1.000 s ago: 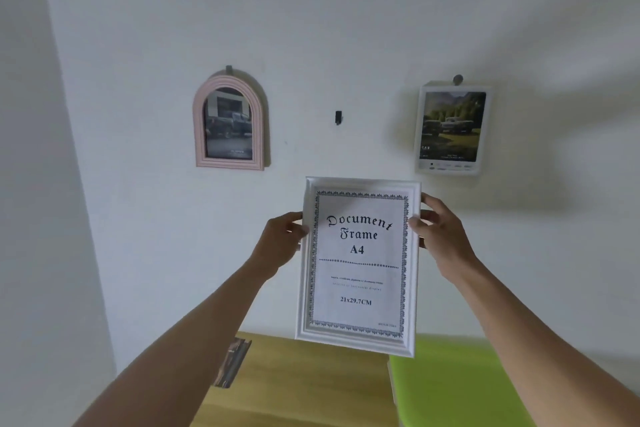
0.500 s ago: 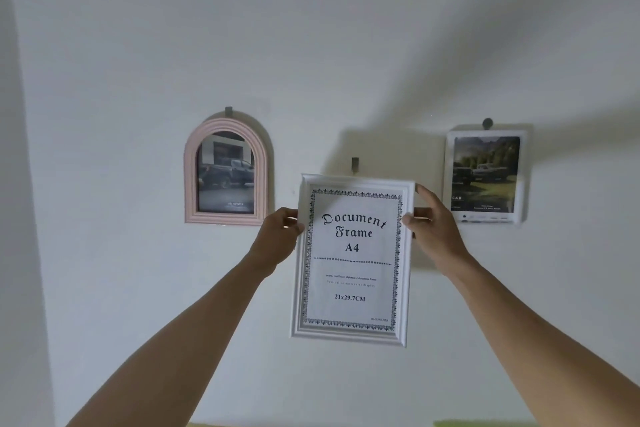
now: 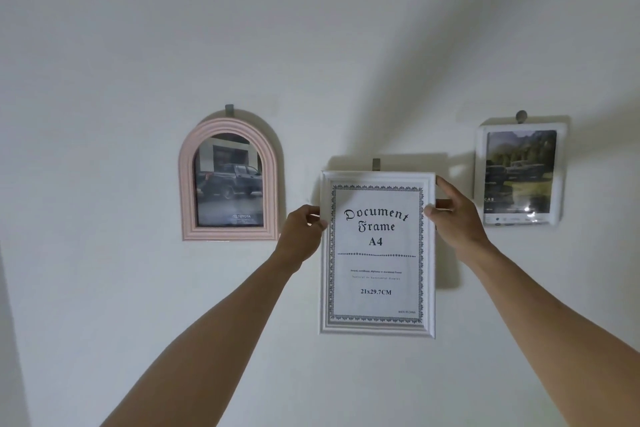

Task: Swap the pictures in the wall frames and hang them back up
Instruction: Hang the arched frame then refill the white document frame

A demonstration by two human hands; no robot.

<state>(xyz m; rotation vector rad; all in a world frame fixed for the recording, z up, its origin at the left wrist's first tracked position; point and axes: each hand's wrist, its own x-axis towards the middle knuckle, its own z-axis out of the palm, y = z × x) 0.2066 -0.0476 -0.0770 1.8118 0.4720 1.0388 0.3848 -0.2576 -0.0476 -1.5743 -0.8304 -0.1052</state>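
White document frame (image 3: 377, 253) held upright against the wall (image 3: 311, 28), just below the middle hook (image 3: 376, 164). Left hand (image 3: 303, 236) and right hand (image 3: 455, 222) each clamped on a side edge.

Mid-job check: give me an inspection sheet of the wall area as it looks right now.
Surface: white wall, shadowed.
Job's things: white document frame held just under middle hook; pink arched frame and small white frame hang on their hooks.
Clutter: nothing seen.
Grippers: left hand grips the document frame's left edge, right hand its right edge.
Cables: nothing seen.
Surroundings: nothing seen.
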